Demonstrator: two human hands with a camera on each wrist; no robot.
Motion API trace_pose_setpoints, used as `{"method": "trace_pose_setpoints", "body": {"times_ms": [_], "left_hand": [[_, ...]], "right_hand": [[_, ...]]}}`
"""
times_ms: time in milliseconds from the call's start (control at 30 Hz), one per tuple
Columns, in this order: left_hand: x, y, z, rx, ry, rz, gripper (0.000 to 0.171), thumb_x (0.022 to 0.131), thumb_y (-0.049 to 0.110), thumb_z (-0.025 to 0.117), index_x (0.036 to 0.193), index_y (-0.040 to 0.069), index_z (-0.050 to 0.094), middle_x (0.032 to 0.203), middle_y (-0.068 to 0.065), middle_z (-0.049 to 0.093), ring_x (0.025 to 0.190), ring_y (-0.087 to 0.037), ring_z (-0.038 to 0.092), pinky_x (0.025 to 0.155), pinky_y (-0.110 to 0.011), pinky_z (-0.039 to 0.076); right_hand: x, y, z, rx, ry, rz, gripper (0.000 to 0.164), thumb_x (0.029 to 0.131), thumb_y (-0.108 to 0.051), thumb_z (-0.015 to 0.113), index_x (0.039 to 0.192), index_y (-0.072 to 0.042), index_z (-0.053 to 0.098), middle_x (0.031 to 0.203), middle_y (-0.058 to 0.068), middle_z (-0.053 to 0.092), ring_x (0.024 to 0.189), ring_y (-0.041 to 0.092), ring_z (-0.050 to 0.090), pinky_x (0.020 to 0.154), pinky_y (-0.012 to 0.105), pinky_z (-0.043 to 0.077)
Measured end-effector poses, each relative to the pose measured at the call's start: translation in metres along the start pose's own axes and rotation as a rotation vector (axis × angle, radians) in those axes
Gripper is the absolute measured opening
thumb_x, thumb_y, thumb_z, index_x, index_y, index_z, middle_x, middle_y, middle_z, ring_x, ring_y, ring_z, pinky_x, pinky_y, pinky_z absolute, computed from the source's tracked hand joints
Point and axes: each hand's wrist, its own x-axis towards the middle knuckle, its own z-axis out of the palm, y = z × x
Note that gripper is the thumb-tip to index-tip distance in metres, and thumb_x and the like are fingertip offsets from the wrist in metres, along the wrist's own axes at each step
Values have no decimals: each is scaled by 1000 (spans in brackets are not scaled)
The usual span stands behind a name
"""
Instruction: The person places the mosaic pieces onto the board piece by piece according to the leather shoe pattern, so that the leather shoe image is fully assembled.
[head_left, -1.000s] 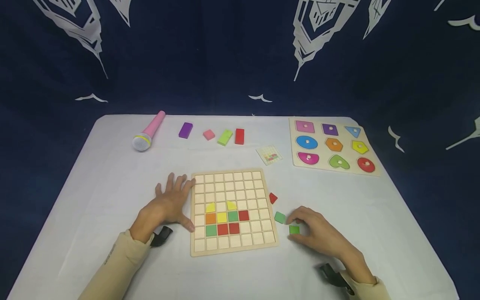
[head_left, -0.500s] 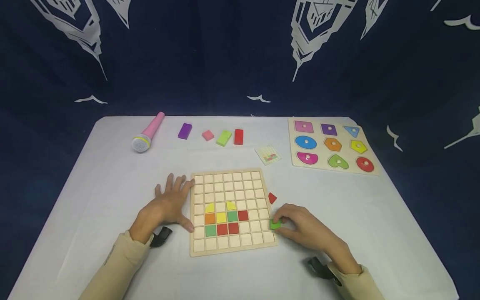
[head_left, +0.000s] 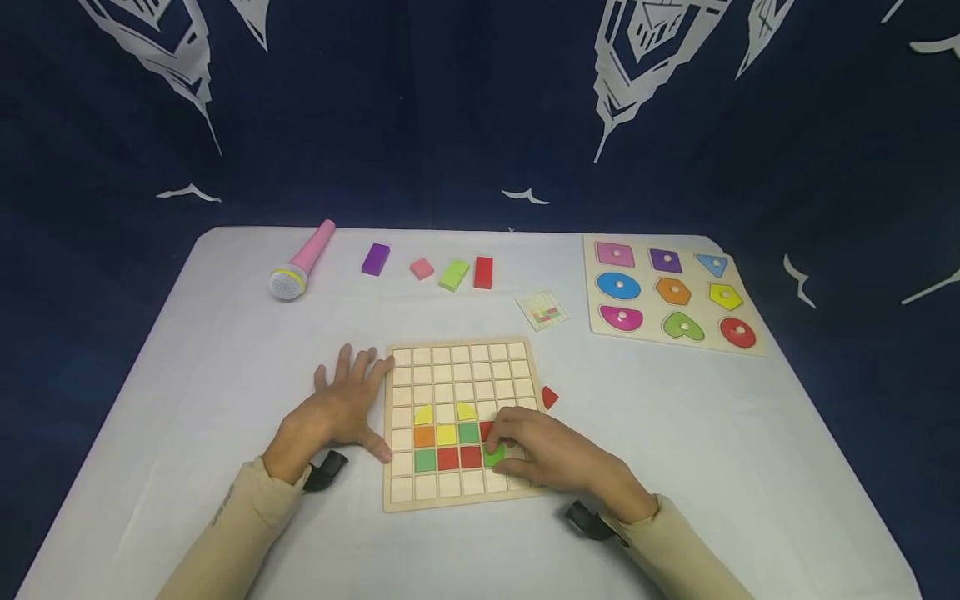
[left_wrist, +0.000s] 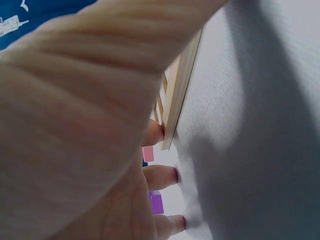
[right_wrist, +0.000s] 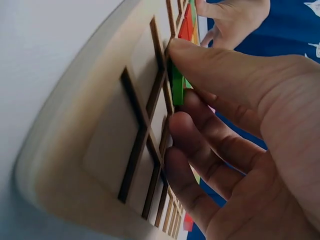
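Observation:
A wooden grid board [head_left: 462,502] lies on the table, with yellow, orange, green and red pieces set in several squares. My right hand [head_left: 551,450] is over its right part and pinches a bright green square block [head_left: 494,455] between thumb and fingers, right of a red square [head_left: 471,457] in the lower coloured row. In the right wrist view the green block [right_wrist: 178,87] stands edge-on at the grid under the thumb. My left hand [head_left: 347,408] lies with spread fingers along the board's left edge, thumb and index fingertip at the frame.
A red corner-shaped piece [head_left: 550,397] lies beside the board's right edge. Behind are a pattern card [head_left: 542,310], purple [head_left: 376,259], pink [head_left: 422,268], lime [head_left: 453,275] and red [head_left: 483,272] blocks, a toy microphone [head_left: 302,262] and a shape puzzle [head_left: 652,336].
My right hand has taken the bright green block from the table right of the board and carried it left onto the grid. The left hand has stayed at the board's edge.

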Motion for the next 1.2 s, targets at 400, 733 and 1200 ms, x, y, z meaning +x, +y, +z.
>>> {"method": "trace_pose_setpoints", "body": {"times_ms": [400, 733, 1200], "left_hand": [[0, -1, 0, 3, -3, 2, 145, 45, 61, 93, 157, 4, 21, 160, -31, 17, 147, -59, 6, 105, -83, 16], [0, -3, 1, 7, -2, -5, 146, 44, 63, 93, 157, 4, 21, 160, -32, 17, 147, -59, 6, 105, -83, 16], [1, -1, 0, 0, 8, 11, 144, 45, 62, 93, 156, 3, 22, 159, -32, 18, 146, -60, 7, 105, -83, 17]], "right_hand": [[-23, 20, -13, 31, 106, 79, 18, 89, -21, 76, 107, -19, 72, 110, -13, 62, 108, 8, 56, 99, 37, 49], [-52, 50, -19, -12, 162, 226, 31, 82, -14, 82, 110, -15, 69, 111, -6, 67, 104, 14, 61, 94, 41, 53], [-42, 33, -26, -89, 224, 236, 21, 80, -8, 81, 99, -14, 73, 98, -6, 71, 91, 12, 62, 87, 37, 55]]}}
